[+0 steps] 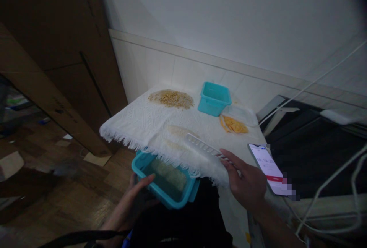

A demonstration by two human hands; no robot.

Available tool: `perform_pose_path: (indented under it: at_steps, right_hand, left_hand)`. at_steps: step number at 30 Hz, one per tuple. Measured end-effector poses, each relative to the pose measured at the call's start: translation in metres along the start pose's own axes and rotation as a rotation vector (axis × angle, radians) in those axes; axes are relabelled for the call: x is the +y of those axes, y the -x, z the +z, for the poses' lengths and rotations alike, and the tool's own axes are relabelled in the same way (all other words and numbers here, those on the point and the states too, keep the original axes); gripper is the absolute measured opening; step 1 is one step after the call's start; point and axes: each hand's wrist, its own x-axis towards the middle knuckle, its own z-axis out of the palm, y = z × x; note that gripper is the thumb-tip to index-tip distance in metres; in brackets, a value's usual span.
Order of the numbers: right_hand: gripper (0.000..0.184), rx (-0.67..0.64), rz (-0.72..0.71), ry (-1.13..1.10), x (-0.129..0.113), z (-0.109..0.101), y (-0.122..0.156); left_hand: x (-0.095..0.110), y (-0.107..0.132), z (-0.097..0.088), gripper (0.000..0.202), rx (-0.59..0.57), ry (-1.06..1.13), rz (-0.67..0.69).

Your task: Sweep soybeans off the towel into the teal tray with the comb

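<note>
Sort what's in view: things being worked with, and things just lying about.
In hand: left hand, teal tub; right hand, white slotted tool; pale grains beside it.
Lying about: soybean pile, second teal tub, orange pieces, phone.

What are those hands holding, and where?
Left hand: teal plastic tub, by its near rim. Right hand: white slotted plastic strip, by its near end.

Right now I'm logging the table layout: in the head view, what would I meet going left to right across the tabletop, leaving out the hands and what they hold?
Pile of yellow beans → teal tub → heap of orange-yellow pieces → lit phone.
</note>
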Motion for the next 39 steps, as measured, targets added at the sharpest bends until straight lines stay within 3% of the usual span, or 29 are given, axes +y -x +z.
perform_pose_path:
  at_steps: [3,9,18,26,34,39]
  right_hand:
    - [0.032,-0.040,0.023,0.046,0.000,-0.011,0.018]
    - [0.045,-0.126,-0.082,0.015,-0.009,-0.021,0.038]
    - [0.039,-0.021,-0.116,-0.002,-0.003,0.003,0.002]
    - [0.047,-0.131,-0.176,-0.027,-0.020,-0.016,0.014]
    - [0.044,-0.026,-0.146,-0.075,-0.011,0.022,-0.011]
    - [0.050,-0.108,-0.211,-0.143,-0.030,0.002,-0.002]
  left_hand:
    - [-0.002,0.000,0.001,0.106,-0.004,-0.004,0.003]
    - [-0.005,-0.001,0.003,0.106,-0.006,-0.019,0.023]
    - [-0.008,-0.001,0.002,0.108,-0.022,-0.025,0.072]
    - [-0.006,-0.004,-0.005,0.108,-0.048,-0.038,0.077]
    - [-0.001,-0.006,-0.009,0.102,-0.038,-0.035,0.071]
    - [0.000,-0.009,-0.013,0.108,-0.024,-0.036,0.084]
